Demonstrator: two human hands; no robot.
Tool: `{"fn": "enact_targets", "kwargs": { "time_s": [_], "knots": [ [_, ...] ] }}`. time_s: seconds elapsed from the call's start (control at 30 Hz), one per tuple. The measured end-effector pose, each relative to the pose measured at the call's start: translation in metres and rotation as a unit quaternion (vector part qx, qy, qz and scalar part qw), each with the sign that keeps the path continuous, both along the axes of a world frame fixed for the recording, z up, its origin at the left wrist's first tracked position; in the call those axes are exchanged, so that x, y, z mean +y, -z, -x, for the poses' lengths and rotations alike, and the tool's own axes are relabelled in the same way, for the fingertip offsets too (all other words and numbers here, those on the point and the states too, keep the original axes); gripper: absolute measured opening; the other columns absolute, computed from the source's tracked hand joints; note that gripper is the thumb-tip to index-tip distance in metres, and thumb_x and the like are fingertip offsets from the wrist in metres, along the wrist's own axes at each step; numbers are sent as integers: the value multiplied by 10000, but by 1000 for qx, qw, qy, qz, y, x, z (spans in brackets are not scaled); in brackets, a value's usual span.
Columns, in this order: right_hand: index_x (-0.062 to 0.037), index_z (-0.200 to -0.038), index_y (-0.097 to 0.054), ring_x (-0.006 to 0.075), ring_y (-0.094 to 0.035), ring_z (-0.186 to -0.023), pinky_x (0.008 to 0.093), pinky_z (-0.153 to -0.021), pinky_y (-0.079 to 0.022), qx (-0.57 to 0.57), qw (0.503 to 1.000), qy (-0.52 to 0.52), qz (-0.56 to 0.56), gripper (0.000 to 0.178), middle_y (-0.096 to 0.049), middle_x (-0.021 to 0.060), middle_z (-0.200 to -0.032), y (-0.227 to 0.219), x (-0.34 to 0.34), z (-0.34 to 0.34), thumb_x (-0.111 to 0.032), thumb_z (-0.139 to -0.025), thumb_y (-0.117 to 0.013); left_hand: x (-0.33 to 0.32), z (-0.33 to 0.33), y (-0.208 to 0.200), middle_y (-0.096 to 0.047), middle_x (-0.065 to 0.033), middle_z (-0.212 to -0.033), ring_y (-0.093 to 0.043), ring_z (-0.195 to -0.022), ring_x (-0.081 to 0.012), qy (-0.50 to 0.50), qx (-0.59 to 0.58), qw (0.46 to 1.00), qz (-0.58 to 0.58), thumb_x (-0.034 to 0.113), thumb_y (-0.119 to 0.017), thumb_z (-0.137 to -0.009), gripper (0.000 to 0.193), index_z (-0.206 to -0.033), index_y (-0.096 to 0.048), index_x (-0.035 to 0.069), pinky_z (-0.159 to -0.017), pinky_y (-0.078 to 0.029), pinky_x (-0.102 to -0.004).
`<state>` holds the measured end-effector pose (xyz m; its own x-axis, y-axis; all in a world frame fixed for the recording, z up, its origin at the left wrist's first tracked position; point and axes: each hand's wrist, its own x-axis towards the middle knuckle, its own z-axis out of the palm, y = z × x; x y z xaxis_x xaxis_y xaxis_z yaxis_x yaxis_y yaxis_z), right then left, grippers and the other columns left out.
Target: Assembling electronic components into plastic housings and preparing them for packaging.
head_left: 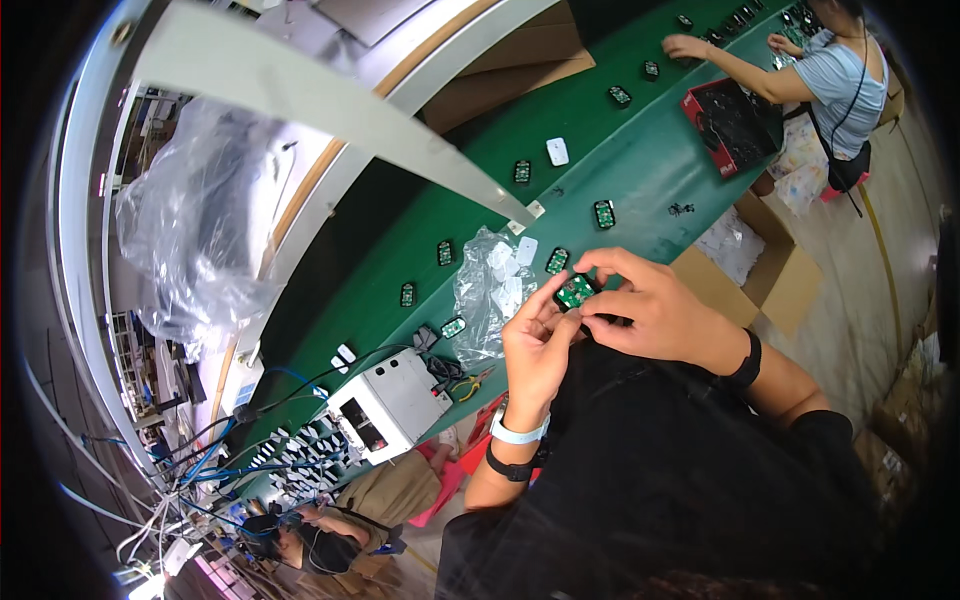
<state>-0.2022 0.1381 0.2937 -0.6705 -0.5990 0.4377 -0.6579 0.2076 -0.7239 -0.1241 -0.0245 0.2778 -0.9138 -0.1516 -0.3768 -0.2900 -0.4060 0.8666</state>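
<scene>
Between my two hands sits a small black housing with a green circuit board (pixel 577 290) in it, face up. My left hand (pixel 538 352) grips its left side between thumb and fingers. The fingers of my right hand (pixel 650 312) are bent around its right side, a fingertip and thumb at its edge. Whether the right fingers also pinch a small part cannot be made out. Just beyond lies another black housing with a green board (pixel 557 261) on the bench, with one more housing (pixel 604 214) farther off. Left of my hands is a clear plastic bag (pixel 482 300) with white covers.
The green bench (pixel 640 175) runs diagonally, with several housings along it. A grey-white box-shaped device (pixel 400 400) with cables and yellow-handled pliers (pixel 467 388) stand left. An open carton (pixel 790 275) is at right. Co-workers sit at the far right (pixel 840 90) and lower left (pixel 335 535).
</scene>
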Motion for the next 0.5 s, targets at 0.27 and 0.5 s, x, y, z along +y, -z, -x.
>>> {"fn": "enact_targets", "kwargs": {
  "time_s": [0.27,0.5],
  "knots": [
    [-39,-751,-641,188,-640,-812,297,-575,-564,-15,999,31,42,116,-599,92,-1120,-1,32,36,-30,-695,-742,47,31,-7,-656,-35,-1022,-604,-850,-56,-33,23,998,54,-102,-601,-907,469,-1366,-536,-34,-738,-499,-210],
    [-35,-771,-635,183,-635,-857,286,-610,-548,-180,982,-55,34,140,-573,88,-1131,42,57,59,3,-701,-750,75,36,23,-656,-69,-1035,-609,-865,-94,-54,-45,994,80,-77,-575,-919,442,-1357,-538,-32,-767,-521,-259]
  ]
}}
